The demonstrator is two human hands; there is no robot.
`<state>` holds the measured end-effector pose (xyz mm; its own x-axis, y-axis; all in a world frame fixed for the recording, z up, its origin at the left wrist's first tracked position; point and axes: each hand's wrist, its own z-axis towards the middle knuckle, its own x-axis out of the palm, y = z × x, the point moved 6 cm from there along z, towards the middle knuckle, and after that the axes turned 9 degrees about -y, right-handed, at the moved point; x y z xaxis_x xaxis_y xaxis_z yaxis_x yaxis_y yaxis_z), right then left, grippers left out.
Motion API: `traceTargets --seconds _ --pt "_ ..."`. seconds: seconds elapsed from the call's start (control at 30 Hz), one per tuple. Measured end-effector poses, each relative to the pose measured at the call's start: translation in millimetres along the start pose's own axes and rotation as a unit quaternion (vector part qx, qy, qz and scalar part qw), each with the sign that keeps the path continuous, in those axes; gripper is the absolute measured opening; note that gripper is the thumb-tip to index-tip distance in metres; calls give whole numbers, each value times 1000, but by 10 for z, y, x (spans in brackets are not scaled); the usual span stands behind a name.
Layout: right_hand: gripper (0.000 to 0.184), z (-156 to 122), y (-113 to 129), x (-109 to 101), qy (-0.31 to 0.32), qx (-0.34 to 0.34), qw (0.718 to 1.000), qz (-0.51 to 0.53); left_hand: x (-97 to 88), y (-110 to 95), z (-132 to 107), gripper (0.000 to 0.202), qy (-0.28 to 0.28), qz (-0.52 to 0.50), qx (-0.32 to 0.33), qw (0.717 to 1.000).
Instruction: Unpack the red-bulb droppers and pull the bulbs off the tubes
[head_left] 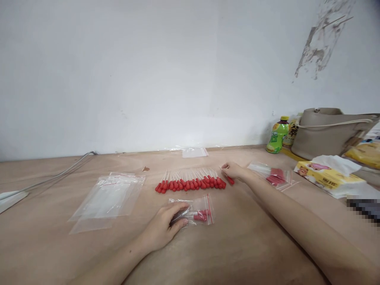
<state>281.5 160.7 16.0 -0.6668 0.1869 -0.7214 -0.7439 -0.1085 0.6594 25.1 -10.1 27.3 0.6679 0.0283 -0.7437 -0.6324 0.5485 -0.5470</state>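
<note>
Near the middle of the table, a row of red-bulbed droppers (190, 184) lies side by side, thin pale stems pointing to the wall. My left hand (166, 221) has thumb and fingers closed around one end of a clear zip-lock bag (194, 206) in front of the row. Inside that bag a few red bulbs show; their stems are partly hidden by my fingers. At the row's right end, my right hand (233, 171) pinches a single red-bulbed dropper (230, 180) by its stem, bulb hanging down towards me.
Flat clear bags (108, 200) overlap on the left. Another bag (274, 176) with red pieces lies beyond my right forearm. Farther right are a tissue pack (326, 176), a green bottle (274, 136) and a beige handbag (323, 136). A grey cable (63, 173) crosses the left side.
</note>
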Motion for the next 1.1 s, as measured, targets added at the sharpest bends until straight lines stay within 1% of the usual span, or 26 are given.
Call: traceTargets --seconds 0.1,0.23,0.4,0.5,0.6,0.67,0.7,0.77,0.8,0.83,0.87,0.97,1.1 --pt "22 -133 62 65 30 23 999 17 -5 -10 3 32 0 -1 -1 1000" --pt "23 -211 69 40 18 38 998 45 -2 -15 4 33 2 -4 3 1000" --pt "25 -343 -6 -83 -38 11 996 74 -2 -10 2 32 -2 -5 8 1000" --pt "21 -467 -13 -148 -88 -13 991 96 -3 -12 0 31 -3 -6 9 1000" --pt "22 -644 33 -196 -149 -30 981 118 1 -12 1 32 -1 1 9 1000" --pt "25 -802 126 -192 -160 -51 977 134 4 -13 3 32 2 8 12 1000" --pt "25 -890 199 -176 -150 -69 976 141 6 -15 3 33 3 11 14 1000" --pt "23 -1091 452 -100 -74 -172 970 158 9 -13 3 34 7 14 15 1000" --pt "20 -1197 580 -58 -32 -224 963 148 9 -10 1 34 9 15 14 1000" --pt "19 -1292 687 -36 -9 -266 955 132 8 -6 -2 35 9 15 12 1000" --pt "18 -1365 768 -16 9 -291 950 113 6 -1 -5 36 10 16 10 1000" --pt "16 -1472 910 47 58 -320 943 73 6 0 -24 40 20 23 15 999" --pt "18 -1512 989 144 118 -334 932 79 10 -6 -52 47 38 37 29 998"
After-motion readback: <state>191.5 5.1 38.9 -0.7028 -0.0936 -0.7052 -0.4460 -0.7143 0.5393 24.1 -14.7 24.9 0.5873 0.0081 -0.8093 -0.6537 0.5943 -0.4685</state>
